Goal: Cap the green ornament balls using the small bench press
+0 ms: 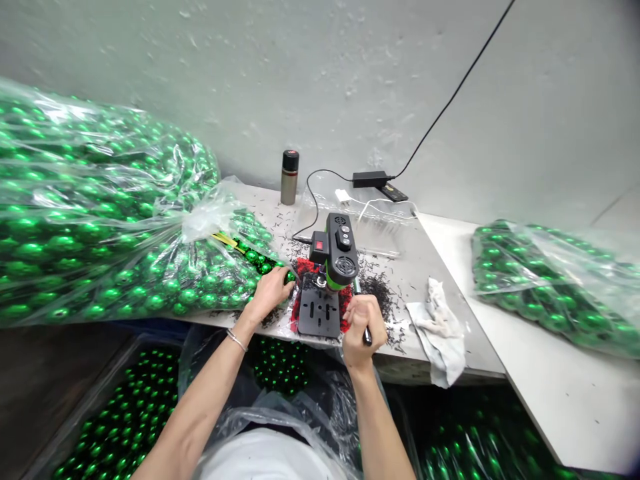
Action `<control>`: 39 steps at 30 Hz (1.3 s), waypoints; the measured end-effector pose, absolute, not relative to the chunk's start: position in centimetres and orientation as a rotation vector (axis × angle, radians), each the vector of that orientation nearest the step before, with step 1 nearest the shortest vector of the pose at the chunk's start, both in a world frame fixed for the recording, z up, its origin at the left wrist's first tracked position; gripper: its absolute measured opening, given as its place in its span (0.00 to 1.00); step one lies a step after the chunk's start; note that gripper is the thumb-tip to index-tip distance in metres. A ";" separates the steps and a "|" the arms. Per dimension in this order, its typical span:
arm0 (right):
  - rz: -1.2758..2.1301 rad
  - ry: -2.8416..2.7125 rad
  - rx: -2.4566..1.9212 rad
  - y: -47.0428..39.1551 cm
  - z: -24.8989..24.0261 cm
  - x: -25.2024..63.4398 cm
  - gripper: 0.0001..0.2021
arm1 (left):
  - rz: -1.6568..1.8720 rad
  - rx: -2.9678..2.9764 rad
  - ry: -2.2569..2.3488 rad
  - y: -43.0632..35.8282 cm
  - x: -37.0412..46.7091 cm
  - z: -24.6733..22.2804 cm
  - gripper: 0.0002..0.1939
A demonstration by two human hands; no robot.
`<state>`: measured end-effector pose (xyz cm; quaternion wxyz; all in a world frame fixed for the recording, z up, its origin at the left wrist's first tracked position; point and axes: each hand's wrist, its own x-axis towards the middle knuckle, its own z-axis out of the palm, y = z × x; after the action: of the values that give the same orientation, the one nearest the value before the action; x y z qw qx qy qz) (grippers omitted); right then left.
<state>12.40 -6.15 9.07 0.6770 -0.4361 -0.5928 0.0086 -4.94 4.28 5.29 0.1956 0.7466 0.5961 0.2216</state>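
Observation:
My left hand [271,291] is at the open mouth of a clear plastic bag, its fingers curled at a shiny green ball [290,275]. More green balls [253,257] lie in that opening just behind the fingers. My right hand [365,325] is wrapped round the black-tipped lever [367,337] of a small bench press. The press has a black and green head [343,250], a red switch [319,246] and a slotted black base plate [319,313]. A red mat [305,268] shows under the plate, with black scraps [377,290] scattered around it.
A big tied bag of green balls [90,200] fills the left; another bag [540,280] lies right. A flask [289,177], power adapter [370,179] and clear tray [390,243] stand behind. A stained cloth [440,330] hangs over the edge. Below sit bins of green balls [125,407].

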 end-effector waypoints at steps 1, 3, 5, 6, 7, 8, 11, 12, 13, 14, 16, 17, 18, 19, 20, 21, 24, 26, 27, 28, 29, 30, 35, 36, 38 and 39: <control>0.021 -1.333 -0.976 -6.1 9.0 12.4 0.13 | 0.723 1.958 1.577 4.2 -5.1 5.3 0.16; 0.025 -1.335 -0.975 -6.1 9.0 12.4 0.14 | 0.890 1.586 1.346 3.6 -5.4 5.3 0.19; 0.023 -1.334 -0.978 -6.1 9.0 12.3 0.14 | 0.976 1.186 1.115 2.6 -5.3 5.2 0.22; 0.020 -1.330 -0.980 -6.1 9.0 12.3 0.15 | 0.994 1.025 1.029 2.1 -5.2 5.1 0.22; 0.017 -1.324 -0.980 -6.0 9.1 12.3 0.15 | 1.000 0.903 0.975 1.5 -5.0 4.9 0.22; 0.015 -1.318 -0.981 -6.0 9.2 12.3 0.15 | 0.993 0.823 0.948 0.9 -4.7 4.7 0.21; 0.012 -1.309 -0.998 -5.9 9.8 12.3 0.15 | 0.955 0.788 0.984 -0.3 -3.6 3.9 0.19; 0.008 -1.311 -1.010 -5.8 10.1 12.3 0.15 | 0.938 0.838 1.019 -0.5 -3.3 3.7 0.19; 0.002 -1.314 -1.019 -5.8 10.4 12.3 0.15 | 0.916 0.915 1.053 -0.7 -3.0 3.4 0.20; -0.004 -1.320 -1.025 -5.7 10.6 12.4 0.15 | 0.887 1.014 1.084 -0.8 -2.8 3.2 0.21; -0.015 -1.332 -1.019 -5.6 11.0 12.5 0.15 | 0.817 1.248 1.136 -0.9 -2.4 2.8 0.22; -0.021 -1.339 -1.012 -5.5 11.1 12.6 0.16 | 0.789 1.373 1.164 -0.9 -2.3 2.6 0.22; -0.027 -1.344 -1.008 -5.5 11.3 12.6 0.16 | 0.772 1.497 1.199 -0.9 -2.1 2.5 0.22; -0.033 -1.346 -1.008 -5.4 11.3 12.6 0.15 | 0.766 1.618 1.235 -1.0 -2.0 2.5 0.22; -0.038 -1.347 -1.013 -5.4 11.4 12.7 0.15 | 0.768 1.730 1.266 -1.0 -1.8 2.5 0.21; -0.044 -1.346 -1.017 -5.4 11.4 12.7 0.15 | 0.775 1.827 1.286 -1.0 -1.7 2.5 0.20; -0.052 -1.340 -1.027 -5.4 11.4 12.7 0.14 | 0.773 2.009 1.293 -0.8 -1.1 2.7 0.18; -0.056 -1.338 -1.027 -5.5 11.4 12.7 0.14 | 0.735 2.073 1.286 -0.7 -0.9 2.8 0.18; -0.057 -1.339 -1.026 -5.5 11.4 12.7 0.13 | 0.710 2.105 1.279 -0.6 -0.8 2.9 0.17; -0.057 -1.341 -1.022 -5.5 11.3 12.7 0.13 | 0.688 2.136 1.270 -0.5 -0.7 2.9 0.17; -0.056 -1.343 -1.014 -5.5 11.3 12.7 0.13 | 0.672 2.168 1.261 -0.4 -0.7 3.0 0.16; -0.052 -1.346 -1.005 -5.5 11.3 12.7 0.13 | 0.661 2.198 1.253 -0.3 -0.7 3.0 0.16; -0.044 -1.345 -0.985 -5.4 11.2 12.7 0.13 | 0.632 2.281 1.234 -0.1 -1.0 3.0 0.16; -0.047 -1.343 -0.989 -5.4 11.2 12.7 0.13 | 0.637 2.277 1.240 -0.1 -1.0 2.9 0.16; -0.047 -1.338 -1.001 -5.5 11.1 12.7 0.13 | 0.665 2.260 1.263 -0.2 -1.0 2.7 0.18; -0.045 -1.338 -1.006 -5.5 11.1 12.7 0.13 | 0.692 2.255 1.274 -0.3 -0.9 2.5 0.18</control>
<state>12.68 -5.53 11.06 0.6694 -0.4462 -0.5937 -0.0197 -0.90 -0.32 2.45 0.2283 0.8190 0.4626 0.2512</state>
